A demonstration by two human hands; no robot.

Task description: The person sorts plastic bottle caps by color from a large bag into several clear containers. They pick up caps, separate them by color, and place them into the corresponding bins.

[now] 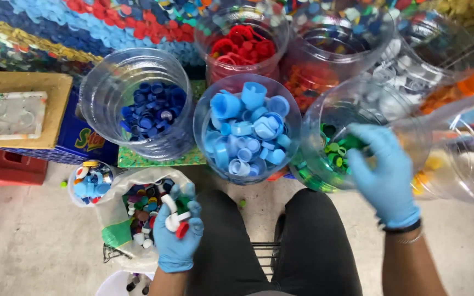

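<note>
**Caps in hand, jars ahead**

I see the left hand (178, 233) closed around a few mixed caps (175, 216) — white, green, red — just above the open bag (117, 214) of assorted caps. The right hand (382, 170) reaches into the tilted clear jar (325, 115) of green caps (336, 153); I cannot tell its grip.

Both hands wear thin, matt blue rubber gloves: left hand (178, 235), right hand (384, 172). The jars (246, 129) are clear glossy plastic, the bottle caps (176, 219) smooth hard plastic. The floor (23, 241) is rough matt concrete, the board (28, 109) bare wood.
</note>
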